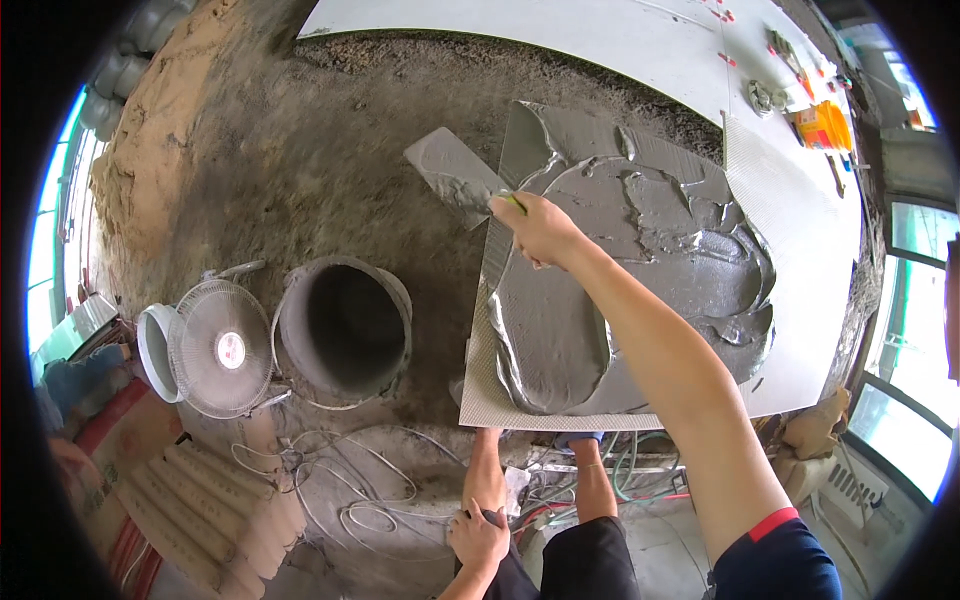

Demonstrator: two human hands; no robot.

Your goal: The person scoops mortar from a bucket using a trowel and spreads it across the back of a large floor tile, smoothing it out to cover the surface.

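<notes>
My right hand [540, 232] is closed on the green handle of a flat trowel [450, 172]. The trowel's wide metal blade, smeared with grey paste, reaches past the slab's left edge over the rough ground. Under my right forearm lies a large tile slab [478, 400] with a ribbed, pale back. Thick grey mortar [555, 345] coats most of it in swirls and ridges, with combed lines near the far edge. Low by my shin, my left hand [478, 535] has its fingers curled round something dark, mostly hidden.
Left of the slab stands a deep grey bucket [400, 300], beside a fan [220, 345] and a white pail [155, 350]. Cables [370, 500] tangle near my feet. Pale ridged sheets [200, 510] lie lower left. Laid white slabs [600, 40] hold an orange tub [825, 128].
</notes>
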